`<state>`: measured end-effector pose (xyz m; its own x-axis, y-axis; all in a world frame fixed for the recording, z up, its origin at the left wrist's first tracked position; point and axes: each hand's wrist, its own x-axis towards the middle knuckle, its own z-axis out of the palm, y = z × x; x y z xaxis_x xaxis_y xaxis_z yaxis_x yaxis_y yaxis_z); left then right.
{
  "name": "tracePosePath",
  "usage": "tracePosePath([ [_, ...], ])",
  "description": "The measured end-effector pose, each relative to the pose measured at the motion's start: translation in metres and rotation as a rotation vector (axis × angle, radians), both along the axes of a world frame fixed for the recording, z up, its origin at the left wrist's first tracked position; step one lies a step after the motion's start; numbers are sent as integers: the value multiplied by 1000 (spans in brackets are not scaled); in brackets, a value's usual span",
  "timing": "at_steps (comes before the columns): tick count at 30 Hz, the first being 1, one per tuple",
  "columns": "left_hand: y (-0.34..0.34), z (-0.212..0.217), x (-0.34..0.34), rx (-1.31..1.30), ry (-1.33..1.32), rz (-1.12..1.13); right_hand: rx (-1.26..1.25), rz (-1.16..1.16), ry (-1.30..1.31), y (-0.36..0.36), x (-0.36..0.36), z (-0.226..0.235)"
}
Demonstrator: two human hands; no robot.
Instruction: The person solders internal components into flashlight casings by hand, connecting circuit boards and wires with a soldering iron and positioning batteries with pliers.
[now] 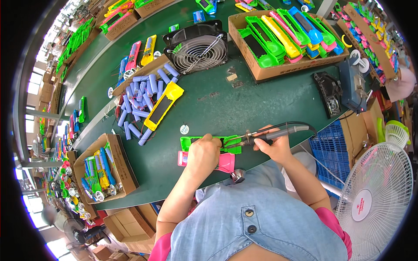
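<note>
My right hand (275,144) grips a soldering iron (278,133) with a dark handle and a cable. The iron's tip end reaches over a green plastic casing (235,148) lying on the bench in front of me. My left hand (203,152) is closed over that casing, fingers curled close to the tip; whatever they pinch is hidden. A pink plastic casing (226,162) lies nearer to me, partly under my left hand, with a round silvery part (237,175) by its right end at the bench edge.
Beyond my hands lie a yellow casing (163,107) and a pile of purple battery cells (138,96). A metal-grilled fan (197,48) and a carton of coloured casings (300,66) stand farther back. Another carton (123,170) is left, a white fan (375,195) right.
</note>
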<state>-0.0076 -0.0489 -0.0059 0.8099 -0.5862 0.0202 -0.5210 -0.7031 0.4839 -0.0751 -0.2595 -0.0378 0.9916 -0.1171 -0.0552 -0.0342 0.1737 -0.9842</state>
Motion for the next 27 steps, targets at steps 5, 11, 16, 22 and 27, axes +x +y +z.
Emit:
tracePosePath([
  [5, 0, -1, 0, 9, -15, -6, -63, 18, -15, 3, 0, -6],
  [11, -2, -2, -1, 23, -30, 2, -29, -70, -10, 10, -5, -4],
  [16, -4, -2, -3, 44, -38, 20, -207, -38, -113, 8, -11, -5],
  [22, -5, -3, -5, 67, -68, 31, -144, -143, -236, 23, -29, 13],
  [27, -8, -4, -6, 82, -87, 26, -607, -1, -322, 38, -27, 23],
])
